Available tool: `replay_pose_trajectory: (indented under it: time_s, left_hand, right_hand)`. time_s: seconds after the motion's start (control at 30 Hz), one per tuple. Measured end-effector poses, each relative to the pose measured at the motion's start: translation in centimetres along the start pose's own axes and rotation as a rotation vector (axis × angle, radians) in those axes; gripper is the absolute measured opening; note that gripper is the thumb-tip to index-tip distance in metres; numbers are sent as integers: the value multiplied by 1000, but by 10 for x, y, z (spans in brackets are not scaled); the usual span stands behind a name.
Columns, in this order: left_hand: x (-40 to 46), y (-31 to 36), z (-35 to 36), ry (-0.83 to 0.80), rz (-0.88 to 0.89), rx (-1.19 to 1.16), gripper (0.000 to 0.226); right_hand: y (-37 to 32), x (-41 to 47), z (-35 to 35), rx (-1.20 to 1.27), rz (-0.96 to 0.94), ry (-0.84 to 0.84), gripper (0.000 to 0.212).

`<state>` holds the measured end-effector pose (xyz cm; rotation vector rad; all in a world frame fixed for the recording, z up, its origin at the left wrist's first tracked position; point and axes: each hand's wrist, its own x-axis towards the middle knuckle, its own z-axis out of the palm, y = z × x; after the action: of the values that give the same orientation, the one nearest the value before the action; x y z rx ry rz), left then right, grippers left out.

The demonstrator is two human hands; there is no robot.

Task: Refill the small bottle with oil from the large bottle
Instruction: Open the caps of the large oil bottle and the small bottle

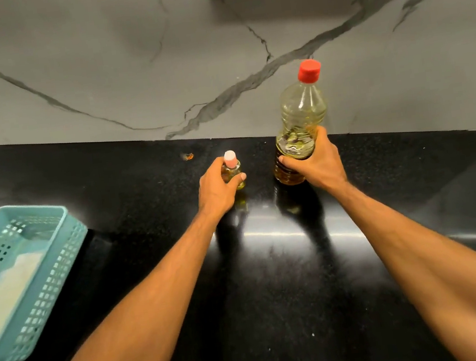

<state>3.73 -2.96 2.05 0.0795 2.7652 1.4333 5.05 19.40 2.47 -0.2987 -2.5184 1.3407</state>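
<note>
On the black tabletop, our left hand curls its fingers round the small bottle, the right hand grips the large bottle at three o'clock, both seemingly capped, so oil-slick plastic could slip and tip.

The one camera sits on my head and looks forward and steeply down over my two bare forearms onto the glossy black stone counter. It faces the grey marble-veined wall behind the counter, where the wide lens bends the straight edges. My hands sit near mid-frame at arm's reach. At the left edge a teal perforated plastic basket is cut off, probably close beside me.
</note>
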Motion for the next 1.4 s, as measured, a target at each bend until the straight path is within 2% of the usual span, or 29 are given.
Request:
replay_pose_trajectory:
  time_s: [0.2, 0.47, 0.7, 1.0, 1.07, 1.17, 1.2, 1.27, 1.33, 1.4]
  left_hand:
    - [-112, -17, -46, -92, -2, -42, 23]
    - [-214, -64, -82, -151, -10, -60, 28]
    - [-234, -87, -96, -148, 29, -13, 26]
    - [-233, -95, -90, -173, 35, -14, 30]
    - [-232, -100, -88, -185, 26, -14, 37]
    - [-238, -104, -90, -242, -16, -69, 62]
    - [-242, -103, -91, -227, -10, -71, 68]
    - [-254, -98, -96, -83, 74, -61, 68]
    - [-270, -80, -101, 74, 219, -111, 55]
    - [-282, -48, -106, 96, 325, -193, 43]
  right_hand:
    - [-14, -82, -27, -7, 7, 81, 80]
    - [-17, -219, -38, 5, 45, 15, 83]
    - [-19, -283, -38, -5, 70, 37, 88]
    - [-20, -297, -40, -27, 84, 85, 89]
    - [-20, -297, -38, -22, 89, 84, 87]
    - [-21, -299, -37, -11, 110, 84, 84]
    - [-22, -299, -38, 7, 119, 73, 85]
    - [-22, -298, -39, 56, 146, 34, 89]
    - [-24, -299, -42, 93, 178, 25, 96]
    - [-29, -300, -45, 141, 192, 44, 101]
